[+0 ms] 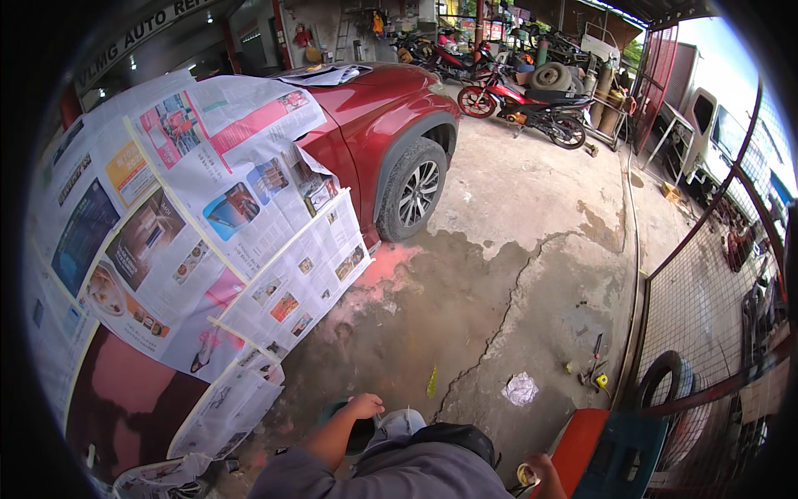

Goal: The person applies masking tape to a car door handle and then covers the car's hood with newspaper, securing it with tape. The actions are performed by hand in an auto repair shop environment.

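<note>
At the lower middle, my left hand (364,406) is closed with its fingers drawn together; what it holds, if anything, is too small to make out. It hovers above a dark, bucket-like shape (359,434), partly hidden by my arm. Low on the right, my right hand (544,472) is closed on a pale yellow roll of tape (525,474), beside an orange-red panel. On the left stands a red car (353,104), its side largely covered with newspaper sheets (241,200) joined by tape strips. A bare dark red patch (133,391) shows below the paper.
Crumpled paper (520,388) and a yellow tape measure (601,381) lie on cracked, partly wet concrete. An orange-red panel (582,445) and a dark teal plastic piece (629,449) are near my right side. Wire mesh fencing (706,291) bounds the right. A red motorcycle (524,104) stands behind.
</note>
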